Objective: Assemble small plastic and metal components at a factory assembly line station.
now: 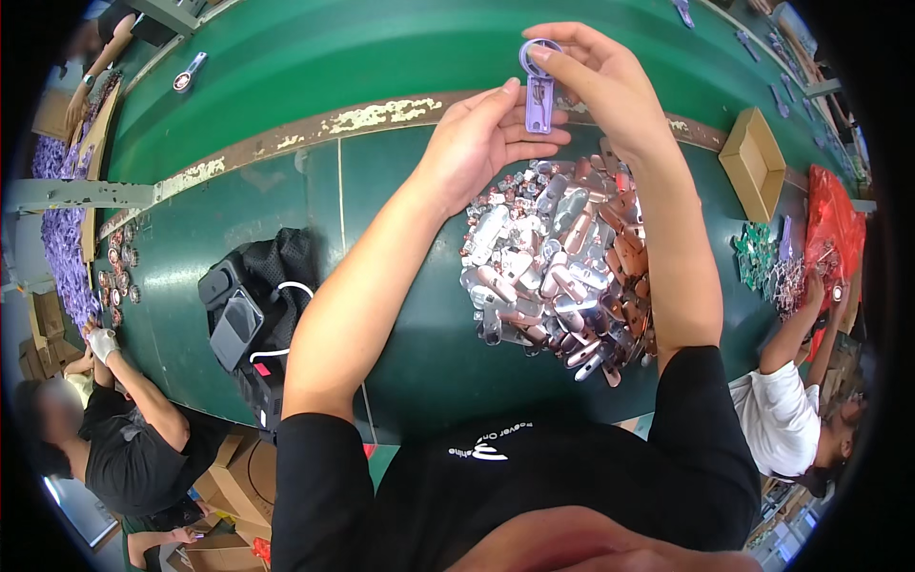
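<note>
Over the far edge of the table, a small purple handheld fan shell [538,116] is held with its ring upward and its slim handle downward. Small parts and wiring show inside the handle. My right hand [596,81] pinches the ring between thumb and fingers. Fingers of my left hand [481,138] stretch out flat behind the handle, with the thumb beside it; whether they press on it is hard to see. Below both hands lies a large heap of shiny oval metallic covers [572,229], silver and coppery, partly hidden by my right forearm.
A green conveyor [381,57] runs beyond the table, carrying another purple fan piece [189,74]. Left are a black bag [286,262] and a phone-like device [236,329]. Right stand a cardboard box [753,167], green circuit boards [755,250] and a red bag [834,224]. Co-workers sit on both sides.
</note>
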{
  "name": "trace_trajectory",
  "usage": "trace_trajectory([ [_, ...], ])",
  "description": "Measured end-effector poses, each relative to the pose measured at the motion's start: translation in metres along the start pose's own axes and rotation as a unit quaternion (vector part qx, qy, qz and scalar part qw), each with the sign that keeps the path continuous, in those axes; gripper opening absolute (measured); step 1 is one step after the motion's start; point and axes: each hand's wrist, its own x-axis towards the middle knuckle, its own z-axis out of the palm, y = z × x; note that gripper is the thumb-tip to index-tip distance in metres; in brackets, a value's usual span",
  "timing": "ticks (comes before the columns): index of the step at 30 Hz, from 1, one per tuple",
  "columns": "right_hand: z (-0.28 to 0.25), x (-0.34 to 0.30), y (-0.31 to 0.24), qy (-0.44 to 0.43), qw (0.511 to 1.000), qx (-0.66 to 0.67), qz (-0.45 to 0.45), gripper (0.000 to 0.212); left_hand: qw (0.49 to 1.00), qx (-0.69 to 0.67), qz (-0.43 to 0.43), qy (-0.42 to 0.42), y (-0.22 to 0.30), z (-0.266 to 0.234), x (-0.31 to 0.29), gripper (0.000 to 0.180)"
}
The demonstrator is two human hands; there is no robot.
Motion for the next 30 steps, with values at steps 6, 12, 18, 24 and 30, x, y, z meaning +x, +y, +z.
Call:
trace_trajectory([
  [6, 0.000, -0.003, 0.001, 0.008, 0.999, 0.031, 0.005, 0.030, 0.992, 0.103, 0.055, 0.048, -0.014, 0.011, 0.000, 0.029],
  [12, 0.016, 0.009, 0.004, -0.059, 0.997, 0.022, -0.045, 0.032, 0.975, 0.117, 0.141, 0.126, -0.015, 0.008, -0.002, 0.015],
  [18, -0.014, -0.004, 0.005, -0.079, 0.994, -0.003, -0.078, 0.040, 0.850, 0.401, 0.301, 0.161, -0.022, 0.007, 0.006, 0.016],
  [24, 0.000, -0.007, -0.008, -0.109, 0.990, -0.033, -0.080, 0.040, 0.705, 0.530, 0.437, 0.178, -0.007, 0.002, -0.013, 0.023],
  [30, 0.004, -0.010, -0.009, -0.143, 0.986, -0.018, -0.084, 0.037, 0.775, 0.490, 0.331, 0.223, -0.017, 0.007, -0.010, 0.030],
])
